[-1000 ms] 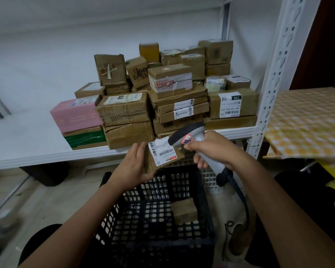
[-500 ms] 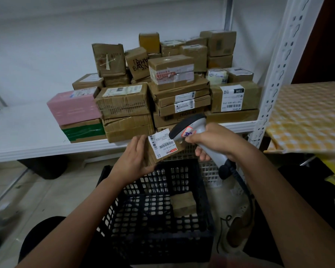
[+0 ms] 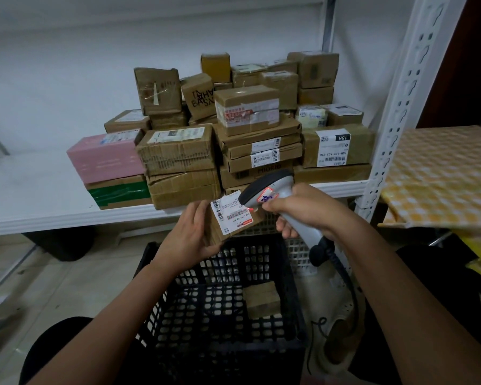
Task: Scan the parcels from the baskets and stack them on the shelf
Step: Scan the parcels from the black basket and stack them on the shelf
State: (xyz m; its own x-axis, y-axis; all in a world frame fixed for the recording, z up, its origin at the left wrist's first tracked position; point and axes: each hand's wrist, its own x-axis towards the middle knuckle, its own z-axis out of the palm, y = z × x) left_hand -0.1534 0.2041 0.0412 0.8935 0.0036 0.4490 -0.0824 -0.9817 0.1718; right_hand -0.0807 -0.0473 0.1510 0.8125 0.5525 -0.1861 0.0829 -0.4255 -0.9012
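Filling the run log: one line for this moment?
step: scanning | left hand: holds parcel | right hand: grips scanner at label | basket: one parcel left

We read "15H" and "15H-159-A03-010" upside down on a shelf box's white label (image 3: 333, 147), well beyond our fingertips. Handwritten "BASN" marks a tilted carton (image 3: 201, 96) farther back.

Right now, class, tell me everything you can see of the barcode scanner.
The barcode scanner is a grey plastic, pistol-shaped handheld with a dark hood over its head and a red-and-white sticker on the side. The right hand grips its handle; a black cable leaves the handle's base and runs down to the floor. It is tilted, head aimed left and down at the white label of the small brown parcel held by the left hand. A red glow shows at its nose.
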